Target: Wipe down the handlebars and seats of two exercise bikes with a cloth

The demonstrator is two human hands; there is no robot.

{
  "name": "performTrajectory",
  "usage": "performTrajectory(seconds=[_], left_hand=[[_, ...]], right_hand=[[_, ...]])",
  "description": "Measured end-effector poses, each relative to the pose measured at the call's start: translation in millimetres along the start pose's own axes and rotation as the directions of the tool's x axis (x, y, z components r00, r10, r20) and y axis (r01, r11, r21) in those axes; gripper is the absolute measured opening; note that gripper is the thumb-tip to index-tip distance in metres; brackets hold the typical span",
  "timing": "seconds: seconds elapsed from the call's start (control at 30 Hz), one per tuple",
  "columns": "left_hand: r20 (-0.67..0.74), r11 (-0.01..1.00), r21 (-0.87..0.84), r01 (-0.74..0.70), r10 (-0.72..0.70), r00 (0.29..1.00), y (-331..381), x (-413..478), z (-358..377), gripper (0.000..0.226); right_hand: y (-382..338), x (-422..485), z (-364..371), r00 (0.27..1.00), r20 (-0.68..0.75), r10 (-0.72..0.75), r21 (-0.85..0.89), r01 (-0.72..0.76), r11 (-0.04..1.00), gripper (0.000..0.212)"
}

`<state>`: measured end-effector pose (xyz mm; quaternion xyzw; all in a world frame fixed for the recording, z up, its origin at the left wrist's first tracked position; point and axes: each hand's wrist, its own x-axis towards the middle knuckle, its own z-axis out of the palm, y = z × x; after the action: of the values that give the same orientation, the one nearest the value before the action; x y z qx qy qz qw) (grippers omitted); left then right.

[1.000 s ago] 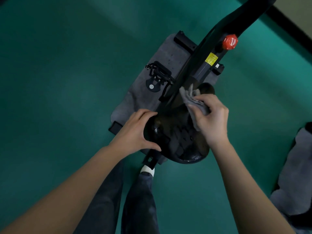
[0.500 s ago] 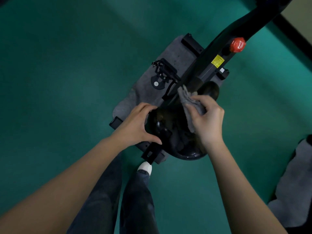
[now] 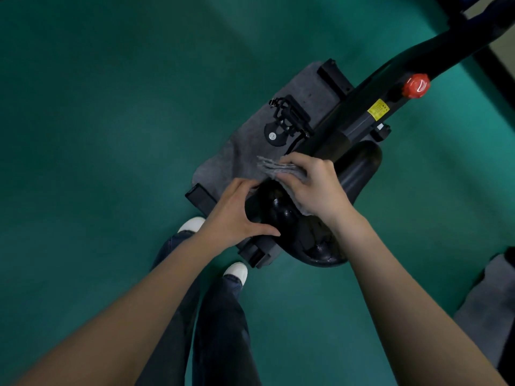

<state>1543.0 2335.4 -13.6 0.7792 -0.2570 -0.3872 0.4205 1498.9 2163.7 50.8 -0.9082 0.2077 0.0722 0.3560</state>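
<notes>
Floor (image 3: 111, 135) is flat teal-green and fills most of the view. At 1 o'clock, far corner, a dark skirting strip (image 3: 498, 73) runs along the base of a pale wall.

1 grey mat (image 3: 250, 140) lies on the floor just above centre, and the exercise bike (image 3: 404, 65) stands on it. A second grey mat (image 3: 490, 302) shows at 4 o'clock, cut by the edge; what stands on it is too dark to tell.

The black bike frame runs from centre up to 1 o'clock. On it are a red knob (image 3: 416, 85) and, just below that, a yellow sticker (image 3: 378, 109), text unreadable. A black pedal (image 3: 289, 115) hangs over the mat at 12 o'clock of the hands. The rear stabiliser bar (image 3: 200, 197) sits on the floor at 9 o'clock of the seat.

The seat (image 3: 281, 210) is glossy black, at frame centre, wide end toward 6 o'clock, nose toward 1 o'clock.

Left hand (image 3: 231, 215) grips the seat's 9 o'clock edge: fingers curled over the rim, close together, thumb stretched along the rear edge.

Right hand (image 3: 315, 185) is on top of the seat, holding the cloth (image 3: 278, 168). The cloth is grey and folded, and lies between palm and seat. Fingers are together, bent down over it, pointing to 9 o'clock. A bunched end sticks out past the fingertips, another edge shows under the wrist. Thumb is hidden.

Below, dark jeans (image 3: 223, 316) and 2 white shoes (image 3: 237, 271) stand on the floor at 7 o'clock of the seat, 1 toe touching the stabiliser end.
</notes>
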Motion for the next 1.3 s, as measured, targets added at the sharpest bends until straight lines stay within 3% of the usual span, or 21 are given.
performTrajectory(seconds=[0.47,0.6,0.77,0.97,1.17,1.3], left_hand=[[-0.074,0.996,-0.084,0.032,-0.038,0.997,-1.6,-14.7,11.6,0.09],[-0.061,0.994,-0.101,0.03,-0.037,0.997,-0.8,-16.1,12.9,0.098],[-0.074,0.996,-0.088,0.03,-0.037,0.997,-3.3,-18.9,12.9,0.097],[-0.126,0.992,-0.098,0.078,-0.09,0.988,-12.1,-19.5,14.7,0.09],[-0.144,0.994,-0.079,0.076,-0.087,0.986,-26.0,-29.8,13.9,0.077],[-0.145,0.997,-0.061,0.057,-0.066,0.987,-35.7,-39.9,10.7,0.073]], right_hand=[[-6.8,-25.7,6.2,0.996,-0.062,-0.064,0.157,0.073,0.985,0.015],[-3.8,-11.9,-5.5,0.974,-0.219,-0.05,0.106,0.075,0.992,0.016],[-5.4,-3.8,10.3,0.994,-0.093,-0.058,0.008,0.059,0.998,0.017],[-11.8,-7.9,20.0,0.987,0.031,-0.155,-0.036,0.156,0.987,0.016],[-12.6,-31.9,29.2,0.966,0.105,-0.237,-0.087,0.246,0.965,0.018],[-11.3,-50.2,29.0,0.957,0.075,-0.279,-0.049,0.283,0.958,0.015]])
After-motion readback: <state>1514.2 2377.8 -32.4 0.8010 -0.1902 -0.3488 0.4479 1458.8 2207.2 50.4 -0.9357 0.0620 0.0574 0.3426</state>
